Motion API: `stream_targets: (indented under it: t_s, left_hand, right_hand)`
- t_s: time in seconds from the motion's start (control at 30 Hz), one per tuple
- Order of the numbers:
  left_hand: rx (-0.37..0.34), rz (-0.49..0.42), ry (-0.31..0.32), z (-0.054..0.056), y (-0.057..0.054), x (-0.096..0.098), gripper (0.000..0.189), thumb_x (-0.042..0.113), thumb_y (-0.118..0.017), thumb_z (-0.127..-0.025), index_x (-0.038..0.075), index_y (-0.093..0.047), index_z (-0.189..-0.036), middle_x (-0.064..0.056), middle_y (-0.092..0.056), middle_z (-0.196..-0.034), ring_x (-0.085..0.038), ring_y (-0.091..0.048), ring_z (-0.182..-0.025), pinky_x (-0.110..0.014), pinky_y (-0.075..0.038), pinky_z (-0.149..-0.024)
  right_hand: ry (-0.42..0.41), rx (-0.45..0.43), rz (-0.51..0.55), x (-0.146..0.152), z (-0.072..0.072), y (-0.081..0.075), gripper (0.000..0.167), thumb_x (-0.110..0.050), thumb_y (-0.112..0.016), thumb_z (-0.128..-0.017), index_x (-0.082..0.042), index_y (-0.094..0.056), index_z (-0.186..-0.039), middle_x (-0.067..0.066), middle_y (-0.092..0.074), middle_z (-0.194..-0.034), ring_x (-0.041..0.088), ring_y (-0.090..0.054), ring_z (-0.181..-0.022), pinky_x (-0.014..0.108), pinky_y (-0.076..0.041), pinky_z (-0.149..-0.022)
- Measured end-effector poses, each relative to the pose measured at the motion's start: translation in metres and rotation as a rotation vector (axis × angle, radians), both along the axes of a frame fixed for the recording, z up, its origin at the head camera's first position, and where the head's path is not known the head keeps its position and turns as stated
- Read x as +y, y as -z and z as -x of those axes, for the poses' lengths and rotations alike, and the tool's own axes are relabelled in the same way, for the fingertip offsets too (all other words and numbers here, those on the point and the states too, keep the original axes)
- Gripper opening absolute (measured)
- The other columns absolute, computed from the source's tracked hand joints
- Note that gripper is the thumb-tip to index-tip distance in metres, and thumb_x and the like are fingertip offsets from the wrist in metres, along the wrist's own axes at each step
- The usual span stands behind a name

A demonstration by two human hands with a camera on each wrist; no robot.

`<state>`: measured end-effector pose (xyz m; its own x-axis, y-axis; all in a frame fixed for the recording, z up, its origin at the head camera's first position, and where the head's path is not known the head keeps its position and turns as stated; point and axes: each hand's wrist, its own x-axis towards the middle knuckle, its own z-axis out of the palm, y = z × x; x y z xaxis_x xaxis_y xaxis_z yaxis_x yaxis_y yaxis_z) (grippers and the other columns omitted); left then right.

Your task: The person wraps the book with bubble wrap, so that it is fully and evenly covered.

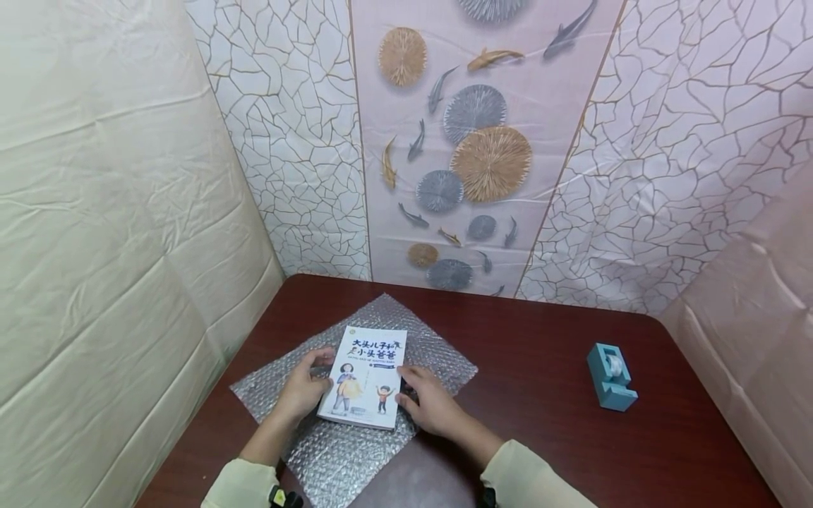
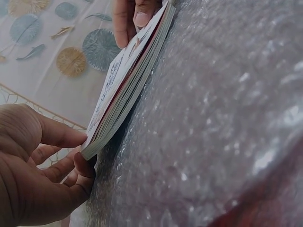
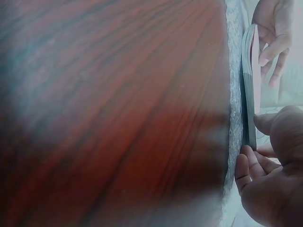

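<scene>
A white paperback book with two cartoon figures and blue lettering on its cover lies over a sheet of bubble wrap, which is turned cornerwise on the table. My left hand holds the book's left side. In the left wrist view, the left thumb and fingers pinch a corner of the book, its page edges facing the camera. On the opposite side, my right hand grips the right edge. The right wrist view shows the right thumb on the cover and fingers at the lower edge.
A blue tape dispenser with a roll of clear tape stands toward the right of the dark red table. Patterned cloth hangs behind the table, and pale padded cloth walls stand at both sides.
</scene>
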<state>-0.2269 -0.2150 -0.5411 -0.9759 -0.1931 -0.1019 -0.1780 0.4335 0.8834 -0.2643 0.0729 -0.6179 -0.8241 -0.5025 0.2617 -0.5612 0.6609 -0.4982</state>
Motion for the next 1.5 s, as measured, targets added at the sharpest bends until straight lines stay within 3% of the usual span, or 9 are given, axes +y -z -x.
stream_targets:
  t_s: [0.2,0.37,0.47,0.7,0.87,1.13,1.27,1.5]
  left_hand:
    - [0.015,0.07,0.016,-0.001,0.003,-0.002,0.064,-0.008,-0.066,-0.092,0.009,-0.06,-0.154,-0.019,-0.066,-0.15,-0.022,-0.065,-0.096,-0.028,-0.051,-0.079]
    - [0.019,0.127,0.021,-0.003,0.003,-0.002,0.059,-0.004,-0.066,-0.093,0.008,-0.062,-0.151,-0.019,-0.067,-0.149,-0.019,-0.063,-0.088,-0.027,-0.049,-0.075]
    - [0.035,0.159,0.032,-0.005,0.004,-0.003,0.054,-0.004,-0.066,-0.093,0.006,-0.066,-0.147,-0.021,-0.069,-0.144,-0.02,-0.06,-0.084,-0.03,-0.047,-0.073]
    - [0.074,0.313,0.096,-0.005,0.002,-0.004,0.041,-0.003,-0.068,-0.094,0.006,-0.078,-0.133,-0.017,-0.066,-0.149,-0.02,-0.063,-0.093,-0.032,-0.051,-0.078]
    - [0.069,0.313,0.112,-0.003,0.001,-0.004,0.042,-0.003,-0.069,-0.094,0.006,-0.078,-0.134,-0.018,-0.065,-0.149,-0.02,-0.063,-0.091,-0.031,-0.05,-0.075]
    - [0.066,0.321,0.128,-0.001,0.0,-0.004,0.043,0.003,-0.076,-0.094,0.007,-0.076,-0.137,-0.016,-0.064,-0.148,-0.015,-0.06,-0.086,-0.03,-0.047,-0.072]
    - [0.037,0.327,0.115,0.0,-0.001,-0.002,0.045,0.004,-0.077,-0.094,0.007,-0.075,-0.139,-0.016,-0.063,-0.149,-0.017,-0.06,-0.089,-0.029,-0.047,-0.073]
    - [0.009,0.343,0.099,-0.001,-0.003,0.001,0.045,0.007,-0.079,-0.094,0.007,-0.075,-0.139,-0.016,-0.063,-0.15,-0.019,-0.063,-0.095,-0.033,-0.05,-0.078]
  right_hand:
    - [-0.076,0.047,0.093,0.002,-0.008,-0.01,0.052,-0.028,-0.075,-0.106,-0.001,-0.065,-0.15,0.017,-0.06,-0.147,0.029,-0.07,-0.118,0.048,-0.062,-0.1]
    - [-0.091,0.009,0.119,0.002,-0.011,-0.017,0.053,-0.032,-0.074,-0.108,0.0,-0.066,-0.148,0.019,-0.054,-0.156,0.039,-0.067,-0.13,0.056,-0.059,-0.104]
    - [-0.07,0.002,0.101,0.001,-0.008,-0.011,0.052,-0.029,-0.079,-0.104,-0.002,-0.068,-0.147,0.016,-0.056,-0.158,0.04,-0.063,-0.139,0.06,-0.056,-0.111]
    - [-0.066,0.025,0.054,0.001,-0.005,-0.006,0.057,-0.034,-0.08,-0.102,-0.004,-0.068,-0.149,0.014,-0.058,-0.159,0.043,-0.056,-0.148,0.064,-0.051,-0.118]
    - [-0.062,0.002,0.083,0.001,-0.007,-0.013,0.068,-0.051,-0.077,-0.102,-0.003,-0.067,-0.149,0.014,-0.058,-0.157,0.044,-0.057,-0.145,0.065,-0.052,-0.115]
    - [-0.003,-0.057,0.018,-0.006,-0.026,-0.064,0.07,-0.041,-0.089,-0.094,0.002,-0.067,-0.146,0.025,-0.056,-0.157,0.055,-0.048,-0.142,0.08,-0.041,-0.113]
    - [0.049,-0.091,-0.052,-0.007,-0.027,-0.069,0.075,-0.044,-0.089,-0.093,-0.005,-0.065,-0.152,0.023,-0.052,-0.165,0.053,-0.044,-0.15,0.082,-0.036,-0.117]
    - [0.027,-0.105,-0.076,-0.007,-0.028,-0.065,0.073,-0.05,-0.079,-0.1,-0.01,-0.06,-0.158,0.026,-0.046,-0.171,0.056,-0.041,-0.157,0.084,-0.026,-0.124]
